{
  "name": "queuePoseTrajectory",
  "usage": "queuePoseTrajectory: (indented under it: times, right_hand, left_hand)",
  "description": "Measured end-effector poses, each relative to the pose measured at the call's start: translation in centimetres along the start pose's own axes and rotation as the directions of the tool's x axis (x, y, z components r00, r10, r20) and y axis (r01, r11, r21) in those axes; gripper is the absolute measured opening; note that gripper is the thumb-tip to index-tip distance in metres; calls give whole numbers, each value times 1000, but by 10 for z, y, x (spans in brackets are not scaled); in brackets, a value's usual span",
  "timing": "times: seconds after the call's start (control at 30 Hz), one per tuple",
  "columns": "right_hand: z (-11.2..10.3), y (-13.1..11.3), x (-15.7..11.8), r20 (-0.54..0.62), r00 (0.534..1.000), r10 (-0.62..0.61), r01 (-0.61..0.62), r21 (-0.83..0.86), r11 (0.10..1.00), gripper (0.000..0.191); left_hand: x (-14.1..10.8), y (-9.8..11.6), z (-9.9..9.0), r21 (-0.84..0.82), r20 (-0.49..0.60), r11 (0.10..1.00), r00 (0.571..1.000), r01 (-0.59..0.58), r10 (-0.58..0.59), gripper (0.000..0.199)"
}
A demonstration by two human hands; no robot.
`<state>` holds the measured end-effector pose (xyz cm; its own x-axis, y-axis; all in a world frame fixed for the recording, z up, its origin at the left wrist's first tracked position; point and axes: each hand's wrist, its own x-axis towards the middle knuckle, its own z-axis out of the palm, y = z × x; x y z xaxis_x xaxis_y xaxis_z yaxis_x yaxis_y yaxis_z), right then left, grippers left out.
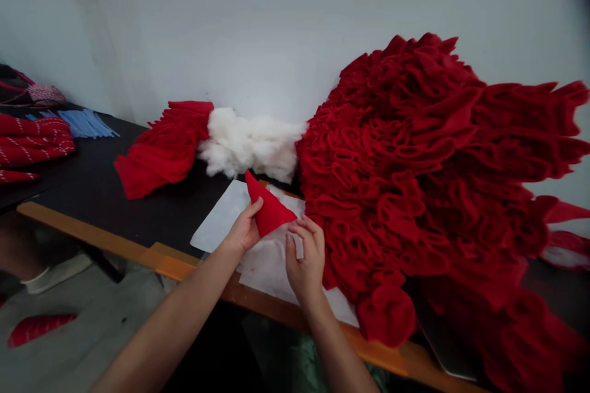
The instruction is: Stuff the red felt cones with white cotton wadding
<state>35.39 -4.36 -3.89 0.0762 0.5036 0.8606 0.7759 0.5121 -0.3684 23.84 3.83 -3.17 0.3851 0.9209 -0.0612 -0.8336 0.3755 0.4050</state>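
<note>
A bright red felt cone (pixel 270 206) is gripped in my left hand (pixel 245 230), thumb on its near face and point tilted up to the left. My right hand (pixel 308 261) hovers at the cone's lower right corner, its fingers curved and apart, with a gap between thumb and fingertips. Whether a fingertip touches the cone's edge I cannot tell. Beneath both hands lie white sheets (pixel 270 264) on the dark table (pixel 157 221). Just behind the cone sits a heap of white stuffing (pixel 253 141).
A large mound of red felt pieces (pixel 391 153) rises on the right. Flat red felt pieces (pixel 166 147) are stacked left of the stuffing. Farther left are blue strips (pixel 87 123) and stitched red fabric (pixel 34 138). A wooden edge (pixel 115 239) runs along the table front. Another person's foot (pixel 58 273) shows below.
</note>
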Motion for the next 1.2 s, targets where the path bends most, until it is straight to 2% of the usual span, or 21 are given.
queuePoseTrajectory:
  times: [0.13, 0.23, 0.37, 0.6, 0.67, 0.73, 0.8, 0.87, 0.97, 1.07, 1.2]
  right_hand:
    - [1, 0, -4, 64, 996, -63, 62, 21, 998, 33]
    - [4, -3, -5, 62, 994, -85, 86, -10, 996, 37]
    - [7, -7, -6, 116, 990, -85, 98, -113, 989, 37]
    - [16, -3, -2, 65, 998, -7, 27, -305, 952, 27]
    - [19, 0, 2, 61, 996, 62, -42, -282, 959, 24]
    - [20, 2, 3, 37, 994, 102, -93, -188, 978, 24]
    - [19, 2, 4, -7, 990, 141, -141, -67, 988, 25]
    - [14, 1, 3, -41, 972, 229, -228, 44, 973, 29]
    - [5, -1, 4, -85, 944, 320, -309, 126, 943, 25]
    - [0, -3, 5, -78, 963, 259, -252, 90, 963, 19]
    - [3, -5, 1, 49, 981, 189, -192, 87, 977, 24]
  left_hand:
    - [0, 2, 2, -50, -64, 999, 998, 18, -21, 30]
    - [0, 2, 1, -49, -51, 998, 997, 50, -52, 27]
    - [1, 2, 0, -48, -33, 997, 998, 58, -59, 25]
    - [0, -5, 1, -32, -60, 999, 998, 23, -25, 15]
    - [1, -7, 0, -1, -35, 1000, 999, 2, -2, 15]
    - [0, -8, 0, 11, -4, 999, 999, -35, 35, 20]
    - [0, -8, -1, 8, 17, 997, 997, -71, 70, 30]
    - [-1, -8, 0, 6, 37, 996, 995, -91, 91, 42]
    - [-3, -7, 1, 2, 73, 995, 993, -95, 94, 56]
    - [-4, -6, 1, -8, 87, 997, 993, -83, 83, 55]
    - [-3, -7, -1, -7, 110, 997, 990, -82, 83, 49]
